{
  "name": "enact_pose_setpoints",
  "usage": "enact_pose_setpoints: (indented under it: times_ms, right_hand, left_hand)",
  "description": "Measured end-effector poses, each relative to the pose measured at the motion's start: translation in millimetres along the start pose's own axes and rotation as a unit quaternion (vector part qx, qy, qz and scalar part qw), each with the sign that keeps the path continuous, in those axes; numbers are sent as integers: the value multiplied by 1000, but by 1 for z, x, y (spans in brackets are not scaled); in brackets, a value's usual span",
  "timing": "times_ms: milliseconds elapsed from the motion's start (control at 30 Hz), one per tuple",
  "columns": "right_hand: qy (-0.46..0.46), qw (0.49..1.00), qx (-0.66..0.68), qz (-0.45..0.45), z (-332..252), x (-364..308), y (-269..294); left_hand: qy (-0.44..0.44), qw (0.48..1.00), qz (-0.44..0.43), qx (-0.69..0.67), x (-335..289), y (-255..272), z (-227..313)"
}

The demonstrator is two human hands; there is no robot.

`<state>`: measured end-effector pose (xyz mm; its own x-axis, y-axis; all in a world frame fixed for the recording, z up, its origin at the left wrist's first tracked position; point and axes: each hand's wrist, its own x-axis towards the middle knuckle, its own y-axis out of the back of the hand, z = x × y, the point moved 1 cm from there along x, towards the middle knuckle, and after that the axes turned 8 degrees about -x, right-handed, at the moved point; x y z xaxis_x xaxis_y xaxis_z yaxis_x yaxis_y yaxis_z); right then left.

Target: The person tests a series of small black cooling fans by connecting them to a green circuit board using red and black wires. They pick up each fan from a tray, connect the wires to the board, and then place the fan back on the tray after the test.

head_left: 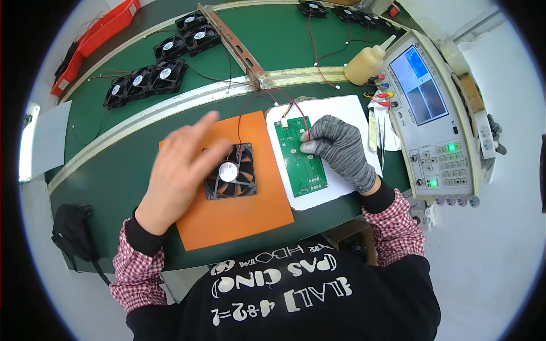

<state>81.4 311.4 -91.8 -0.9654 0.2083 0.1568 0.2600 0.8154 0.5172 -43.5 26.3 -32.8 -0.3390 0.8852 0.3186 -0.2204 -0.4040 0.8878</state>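
Note:
A black cooling fan [245, 186] with a round white hub label lies flat on an orange mat [227, 230]. My bare left hand [185, 162] is open over the fan's left side, fingers spread; whether it touches the frame I cannot tell. My right hand [338, 149], in a grey knit glove, is closed at the thumb and forefinger on the fan's red and black lead [305, 116]. The lead loops up from the fan and ends under those fingers, which hide its tip. Beneath them lies a green circuit board [293, 167] on a white sheet [341, 196].
A test instrument [421, 108] with a lit screen stands at right, with clip leads, tweezers [383, 142] and a yellowish bottle [364, 65] beside it. Several fans [138, 80] sit beyond a pale rail, with a perforated metal bar [233, 42] nearby. Red bins [108, 25] are far left.

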Motion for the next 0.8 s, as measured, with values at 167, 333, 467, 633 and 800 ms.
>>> enact_pose_setpoints:
  times_ms: [167, 333, 467, 633, 800]
  right_hand:
    - [46, 999, -29, 2, 0, 3, -3]
    - [17, 999, -36, -16, 1, 5, 0]
    - [29, 1000, 11, 1, 5, 3, -5]
    - [71, 994, -78, -13, 3, 3, 3]
    - [107, 992, -66, -28, 7, 9, -2]
  left_hand:
    - [103, 961, 12, -255, -7, -11, 4]
    - [81, 995, -3, -61, -9, -34, 15]
    - [19, 998, 52, -27, -7, -18, 20]
    - [-201, 932, 229, 195, -22, 21, 54]
    - [-391, 702, 468, 367, -39, 32, 43]
